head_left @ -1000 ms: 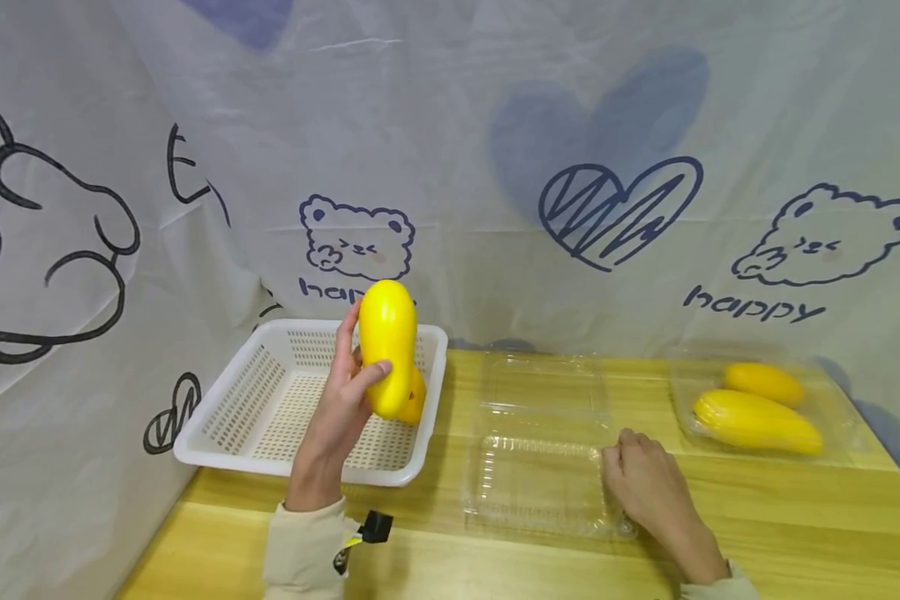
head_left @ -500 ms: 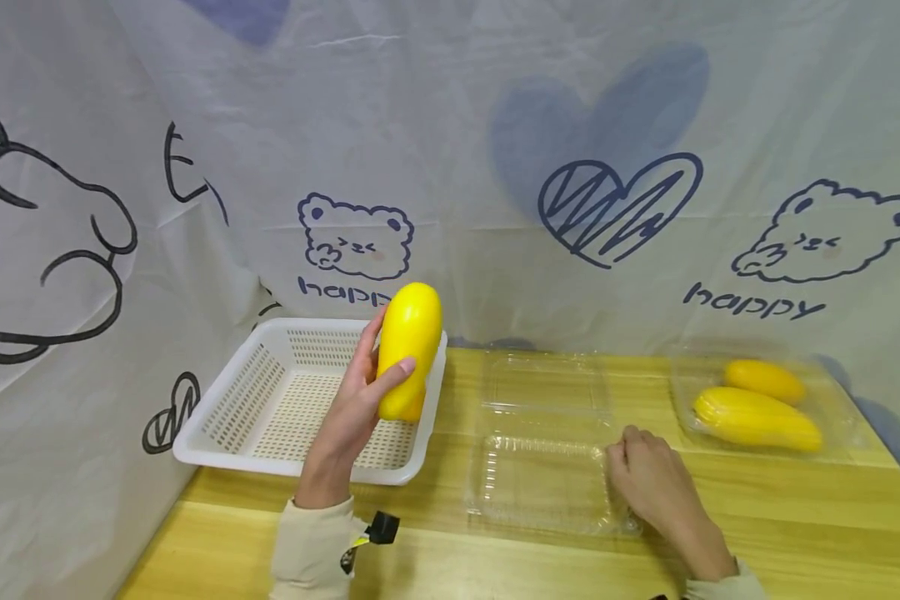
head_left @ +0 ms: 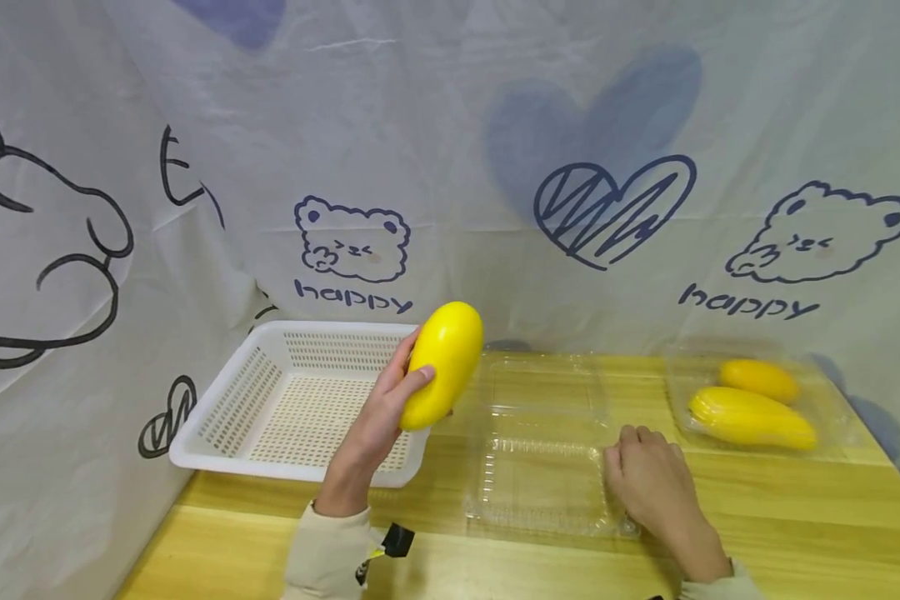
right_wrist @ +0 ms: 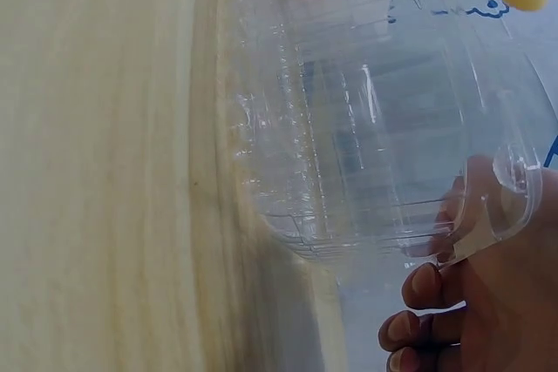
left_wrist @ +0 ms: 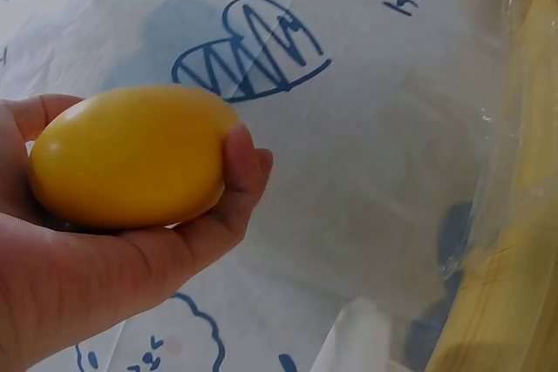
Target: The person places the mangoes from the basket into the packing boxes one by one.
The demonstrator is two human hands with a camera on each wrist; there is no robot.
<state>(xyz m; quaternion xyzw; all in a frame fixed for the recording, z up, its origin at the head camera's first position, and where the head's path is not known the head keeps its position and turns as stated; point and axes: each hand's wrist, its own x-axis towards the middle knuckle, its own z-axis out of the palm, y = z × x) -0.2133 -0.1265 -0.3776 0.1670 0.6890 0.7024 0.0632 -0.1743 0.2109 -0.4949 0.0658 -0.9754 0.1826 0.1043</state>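
My left hand (head_left: 378, 417) grips a smooth yellow mango-shaped fruit (head_left: 446, 358), tilted above the right rim of the white basket. A small brown bit peeks out past its lower right side; what it belongs to is hidden. In the left wrist view the fingers curl around an orange-yellow fruit (left_wrist: 131, 158). On the wooden table a clear plastic clamshell container (head_left: 543, 483) lies open, its lid toward the wall. My right hand (head_left: 648, 479) pinches its right edge; the right wrist view shows one fingertip through the plastic and other fingers curled below the corner.
The white slotted basket (head_left: 187, 446) stands at the left. Another clear container (head_left: 682, 408) at the far right holds a long yellow fruit (head_left: 750, 418) and a shorter orange-yellow one (head_left: 759, 379). A printed cloth (head_left: 450, 125) hangs behind the table.
My left hand has carried the yellow fruit rightward, from over the basket to its right rim, tilting the top right. The orange patch seen behind it earlier is now mostly covered. My right hand has stayed put.
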